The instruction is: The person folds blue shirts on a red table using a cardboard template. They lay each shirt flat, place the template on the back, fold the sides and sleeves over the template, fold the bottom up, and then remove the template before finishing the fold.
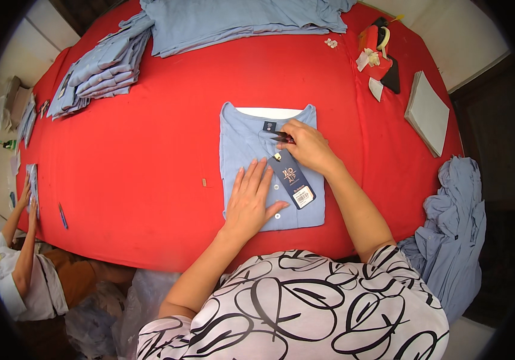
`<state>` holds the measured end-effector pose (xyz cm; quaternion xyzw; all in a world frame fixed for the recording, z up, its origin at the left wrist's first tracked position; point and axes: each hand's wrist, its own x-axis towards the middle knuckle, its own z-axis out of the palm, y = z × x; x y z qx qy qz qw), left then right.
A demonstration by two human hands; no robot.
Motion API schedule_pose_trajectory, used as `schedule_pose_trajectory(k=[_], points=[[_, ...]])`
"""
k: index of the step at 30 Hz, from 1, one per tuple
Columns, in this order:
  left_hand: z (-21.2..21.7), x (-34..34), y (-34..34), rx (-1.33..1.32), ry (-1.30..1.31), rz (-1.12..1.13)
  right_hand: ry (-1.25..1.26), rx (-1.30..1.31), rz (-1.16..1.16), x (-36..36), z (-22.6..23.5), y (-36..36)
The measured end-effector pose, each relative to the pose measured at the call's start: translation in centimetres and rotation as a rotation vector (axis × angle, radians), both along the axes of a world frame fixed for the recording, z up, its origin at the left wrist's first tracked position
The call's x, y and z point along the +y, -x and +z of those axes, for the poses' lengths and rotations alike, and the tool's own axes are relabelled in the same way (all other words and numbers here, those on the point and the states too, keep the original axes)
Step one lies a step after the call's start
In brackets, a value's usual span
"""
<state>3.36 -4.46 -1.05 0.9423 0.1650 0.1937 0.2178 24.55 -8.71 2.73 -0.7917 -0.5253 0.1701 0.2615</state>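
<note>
A folded light-blue shirt [251,150] lies at the centre of the red table [149,156], with the left hand [250,201] spread flat and open on its lower front at about 6 o'clock. The right hand [307,146], at about 2 o'clock near the collar, is closed around small thread snips [282,138], just above the dark hang tag [292,179]. To do this well, I judge the flat palm should keep the fabric taut while the snip tips close only on thread, clear of cloth and tag string.
</note>
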Motion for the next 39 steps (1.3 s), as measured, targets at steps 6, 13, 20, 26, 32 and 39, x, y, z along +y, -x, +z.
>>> schedule_pose_trajectory(k=[6, 13, 20, 26, 32, 39], points=[[0.1, 0.2, -0.3, 0.042, -0.022, -0.060, -0.289, -0.166, -0.045, 0.3, -3.2, -0.1], [2.1, 2.2, -0.8, -0.034, 0.171, -0.092, -0.166, -0.101, -0.037, 0.5, -2.8, -0.5], [1.7, 6.3, -4.4, -0.057, 0.045, 0.109, -0.114, 0.017, -0.048, 0.5, -1.9, -0.5], [3.4, 7.3, -5.6, 0.051, 0.215, 0.081, -0.081, 0.068, -0.056, 0.4, -1.7, -0.9], [1.7, 7.3, -6.0, -0.084, 0.207, 0.010, -0.058, 0.037, -0.054, 0.6, -1.5, -0.6], [0.1, 7.6, -4.9, -0.086, 0.135, -0.083, -0.077, 0.007, -0.023, 0.8, -1.7, -0.8]])
